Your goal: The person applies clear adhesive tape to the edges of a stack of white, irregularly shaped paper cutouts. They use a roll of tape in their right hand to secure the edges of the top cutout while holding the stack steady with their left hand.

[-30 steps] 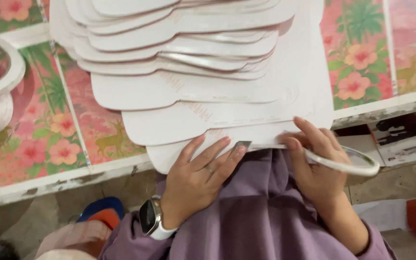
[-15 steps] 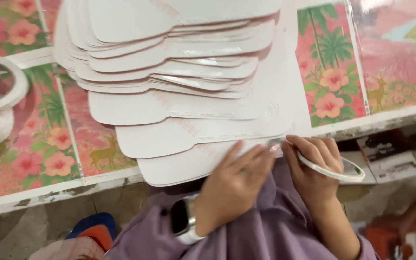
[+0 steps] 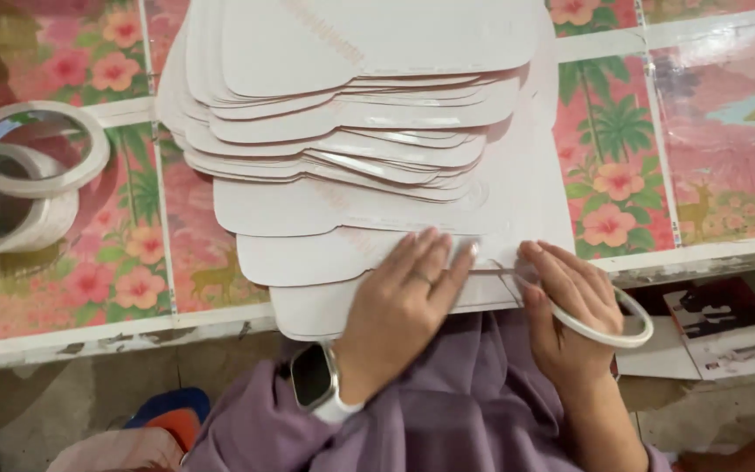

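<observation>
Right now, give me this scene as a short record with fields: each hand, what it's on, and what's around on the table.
left hand: left hand lies flat, fingers spread, on the nearest white card cutout
right hand: right hand holds a thin tape roll at the table edge, fingertips at the cutout's edge
wrist: smartwatch on the left wrist
stack: fanned pile of white cutouts overlapping on the table
table: floral patterned surface
far left: two more tape rolls, overlapping
clothing: purple sleeves

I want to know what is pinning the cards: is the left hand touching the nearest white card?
Touching. The head view shows the left hand lying flat, fingers spread, on the nearest white card, with no gap.
</observation>
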